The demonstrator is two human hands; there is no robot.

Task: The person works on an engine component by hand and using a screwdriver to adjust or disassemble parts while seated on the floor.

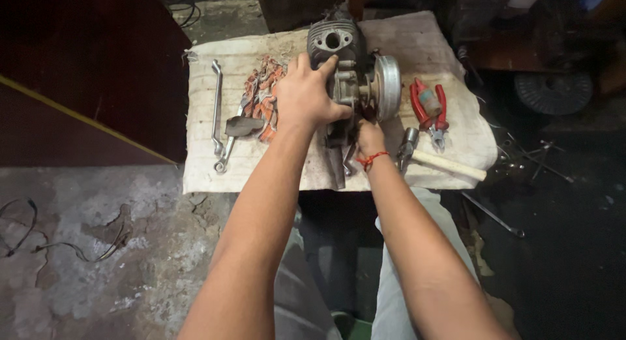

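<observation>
At the upper centre of the frame, a small grey engine (349, 73) stands on a bench (450, 53) covered with pale cloth, and the left hand (306, 95) lies on its left side with fingers spread and gripping the casing. Just below the engine, the right hand (370, 136), with a red thread at the wrist, reaches under it; I cannot tell what its fingers pinch. Red pliers (430, 112) and a hammer (437, 159) lie to the right, wrenches (218, 115) and a striped rag (264, 92) to the left.
</observation>
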